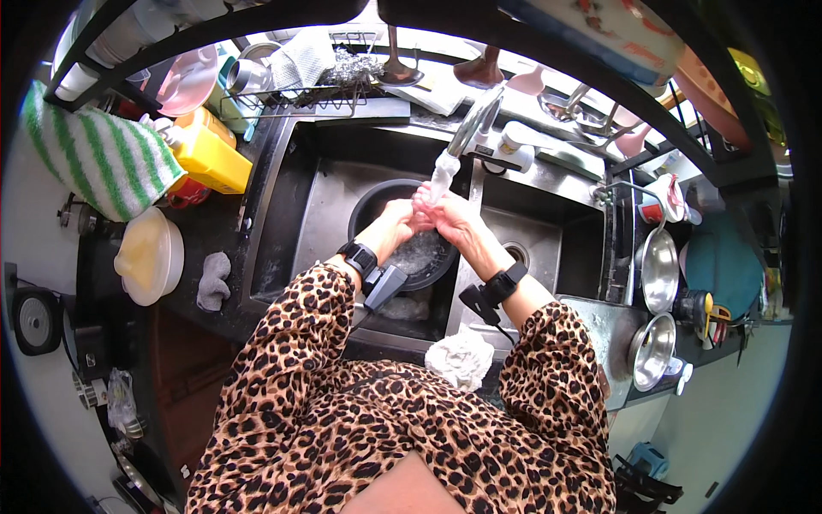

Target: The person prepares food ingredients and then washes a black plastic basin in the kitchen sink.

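Note:
Both my hands are together under the metal faucet (474, 122), over a dark round basin (443, 273) with bubbly water in it. My left hand (403, 217) comes in from the left, its curled fingers touching my right hand. Around the fingers of my right hand (451, 215) splashes a white stream (442, 177) from the spout. Water and overlapping fingers hide whether anything small lies between them. The basin stands in the left bowl of a steel sink (321, 199). The right bowl (536, 221) has a drain.
A white crumpled cloth (460, 357) lies on the front edge. To the left are a grey cloth (213, 281), a white tub (168, 257) and a yellow bottle (215, 157). Steel bowls (659, 270) stand right. A dark rack (443, 26) with hanging ladles crosses overhead.

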Demonstrator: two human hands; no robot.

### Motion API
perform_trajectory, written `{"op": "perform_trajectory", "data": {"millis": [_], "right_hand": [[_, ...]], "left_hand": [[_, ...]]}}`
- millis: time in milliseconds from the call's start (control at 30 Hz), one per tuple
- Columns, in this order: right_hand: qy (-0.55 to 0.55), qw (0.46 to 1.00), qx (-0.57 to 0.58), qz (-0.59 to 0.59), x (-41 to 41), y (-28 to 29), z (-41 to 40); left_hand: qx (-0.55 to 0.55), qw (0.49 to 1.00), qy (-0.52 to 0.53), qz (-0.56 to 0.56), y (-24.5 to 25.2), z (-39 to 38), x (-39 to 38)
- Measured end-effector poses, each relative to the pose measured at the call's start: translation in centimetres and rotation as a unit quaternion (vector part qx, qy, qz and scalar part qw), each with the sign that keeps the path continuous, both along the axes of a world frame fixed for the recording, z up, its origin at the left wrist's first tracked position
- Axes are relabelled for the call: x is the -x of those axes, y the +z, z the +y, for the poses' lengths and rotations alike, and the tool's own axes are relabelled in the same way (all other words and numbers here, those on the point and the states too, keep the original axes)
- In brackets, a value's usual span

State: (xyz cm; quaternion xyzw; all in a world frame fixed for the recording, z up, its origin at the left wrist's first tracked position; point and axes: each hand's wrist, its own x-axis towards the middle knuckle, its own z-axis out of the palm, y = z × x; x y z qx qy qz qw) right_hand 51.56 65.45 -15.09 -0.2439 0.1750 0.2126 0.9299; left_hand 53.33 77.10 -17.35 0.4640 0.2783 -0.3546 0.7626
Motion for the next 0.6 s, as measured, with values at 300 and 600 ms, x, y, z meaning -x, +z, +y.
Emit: {"op": "perform_trajectory", "data": {"millis": [300,600], "right_hand": [[-0.012,0.935,0.345,-0.076,2.8,1.1,4.0],[0.136,0.889,0.437,-0.029,0.4,0.0,5.7]], "left_hand": [[-0.103,0.992,0.067,-0.026,2.7,-0.3,2.4],[0.237,0.96,0.144,0.036,-2.4,1.0,1.4]]}}
